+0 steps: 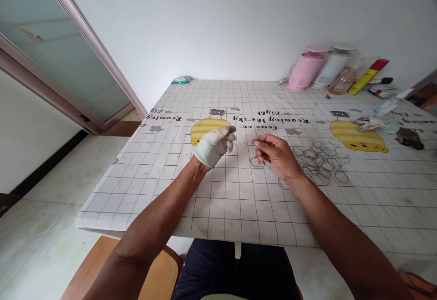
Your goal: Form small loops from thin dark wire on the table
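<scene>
My left hand (217, 145) wears a white work glove with a pale green cuff. It is held over the table with its fingers curled together; whether anything thin is between them is hidden. To its right, my bare right hand (275, 152) has thumb and forefinger pinched together. A faint thin loop shows just behind those fingers, but I cannot tell if it is in the pinch. Beside and partly under the right hand and wrist spreads a loose, tangled pile of thin dark-grey rings (319, 161). Several of them lie below the right fingers.
A checked tablecloth (218, 213) with yellow cartoon prints covers the table. Toward the back right stand a pink cylindrical device (305, 72), a white one (331, 70) and a yellow-and-red box (368, 77). A crumpled glove (375, 123) lies at right; a green packet (182, 79) sits back left.
</scene>
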Motion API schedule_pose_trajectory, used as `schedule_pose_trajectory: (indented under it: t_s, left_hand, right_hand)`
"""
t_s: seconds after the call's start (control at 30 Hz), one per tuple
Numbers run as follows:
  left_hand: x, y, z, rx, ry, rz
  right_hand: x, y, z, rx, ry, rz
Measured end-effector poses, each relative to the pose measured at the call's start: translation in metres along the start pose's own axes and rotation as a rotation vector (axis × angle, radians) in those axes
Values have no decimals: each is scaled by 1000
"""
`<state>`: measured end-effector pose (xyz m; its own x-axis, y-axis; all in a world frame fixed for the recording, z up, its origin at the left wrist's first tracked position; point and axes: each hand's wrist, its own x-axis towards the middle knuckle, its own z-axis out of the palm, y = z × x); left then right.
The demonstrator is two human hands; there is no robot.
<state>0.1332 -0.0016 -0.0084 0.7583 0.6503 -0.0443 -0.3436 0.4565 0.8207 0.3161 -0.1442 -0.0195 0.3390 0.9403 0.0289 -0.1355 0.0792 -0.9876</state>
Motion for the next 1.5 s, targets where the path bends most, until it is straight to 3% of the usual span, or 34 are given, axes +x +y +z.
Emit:
schedule_pose_trajectory:
  t_s: [0.13, 0.27, 0.43, 0.57, 0.67, 0.87, 0.97, 1.13, 1.23, 1.5]
  left_hand:
    - [-6, -4, 13, 274, -88, 27]
    - [-9, -15, 23, 623, 21, 75]
    - [-9, -23, 26, 684, 120, 102]
    - [-6, -23, 23, 780, 213, 100]
    - [-4, -27, 19, 973, 274, 175]
    - [-2, -44, 13, 1453, 338, 409]
    - [-1, -45, 13, 1463, 321, 430]
    - [-1, -42, 15, 1279, 270, 347]
    - [-1, -43, 15, 1314, 286, 358]
    - [-3, -50, 15, 1257, 227, 243]
  right_hand:
    - [3, 4, 0, 205, -56, 157]
    - [3, 6, 2, 314, -166, 264]
    - [-1, 7, 7, 212, -253, 322]
    - [-2, 5, 4, -64, -143, 153]
    - [-3, 3, 3, -150, -68, 4]
    - [-7, 5, 18, -285, -66, -49]
    - [-6, 10, 24, -283, -13, -63]
    - [-6, 14, 24, -310, 33, -96]
    - [-6, 15, 22, -351, 52, -106]
    - [-6, 7, 14, -442, 93, -42]
